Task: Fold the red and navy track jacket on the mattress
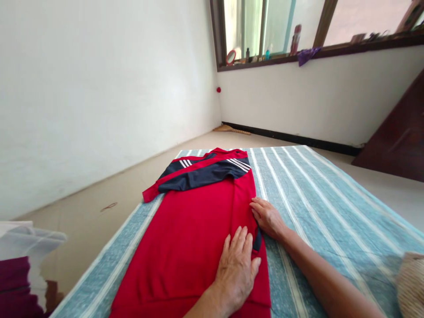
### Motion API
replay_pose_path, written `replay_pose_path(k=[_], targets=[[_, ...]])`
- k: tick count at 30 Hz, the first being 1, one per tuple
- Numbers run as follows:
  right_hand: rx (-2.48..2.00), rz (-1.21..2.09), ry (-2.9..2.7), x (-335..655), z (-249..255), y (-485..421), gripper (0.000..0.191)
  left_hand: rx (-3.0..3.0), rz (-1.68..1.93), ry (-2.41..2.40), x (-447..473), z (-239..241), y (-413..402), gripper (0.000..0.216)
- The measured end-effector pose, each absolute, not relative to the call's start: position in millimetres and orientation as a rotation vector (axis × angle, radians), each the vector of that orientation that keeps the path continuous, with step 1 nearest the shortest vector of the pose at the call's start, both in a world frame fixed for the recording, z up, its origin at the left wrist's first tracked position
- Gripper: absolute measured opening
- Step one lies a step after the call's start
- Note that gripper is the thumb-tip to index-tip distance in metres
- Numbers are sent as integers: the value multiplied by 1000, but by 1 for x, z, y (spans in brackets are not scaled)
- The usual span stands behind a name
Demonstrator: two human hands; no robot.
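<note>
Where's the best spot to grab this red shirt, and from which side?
Probably the right long edge of the red shirt, from the right. That edge lies straight and exposed on the striped cover, and the right hand already rests on it, while the left hand lies flat on the cloth.

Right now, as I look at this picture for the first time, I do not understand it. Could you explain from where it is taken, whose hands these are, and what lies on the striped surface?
There is no machine here. The one picture comes from a camera worn on a person's head, looking forward and down, so the two bare hands belong to that person. A red sports shirt with navy sleeves and white stripes lies spread on a blue-and-white striped mattress on the floor. The left hand rests flat on the shirt. The right hand touches the shirt's right edge. Neither hand grips anything; both are open. Behind is a windowsill with small bottles.
</note>
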State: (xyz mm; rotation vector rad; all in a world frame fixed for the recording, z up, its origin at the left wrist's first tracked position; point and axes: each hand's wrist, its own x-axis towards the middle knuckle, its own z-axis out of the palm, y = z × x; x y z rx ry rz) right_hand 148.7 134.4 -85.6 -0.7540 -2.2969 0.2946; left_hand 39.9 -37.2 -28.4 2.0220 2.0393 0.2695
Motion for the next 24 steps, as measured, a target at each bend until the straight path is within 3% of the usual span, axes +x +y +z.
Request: replay_pose_path(k=[4, 7, 12, 16, 24], targets=[[-816, 300, -2313, 145, -83, 134, 28, 2021, 388, 1994, 40, -31, -44, 54], [-810, 363, -2292, 148, -81, 136, 27, 1876, 769, 1967, 33, -33, -41, 53], [-790, 471, -2233, 152, -83, 139, 25, 948, 1265, 1893, 17, -16, -24, 50], [-796, 466, -2221, 150, -84, 138, 25, 507, 1254, 1669, 13, -2, -7, 50], [-826, 494, -2213, 148, -81, 137, 23, 389, 1126, 1336, 16, -7, 20, 28]])
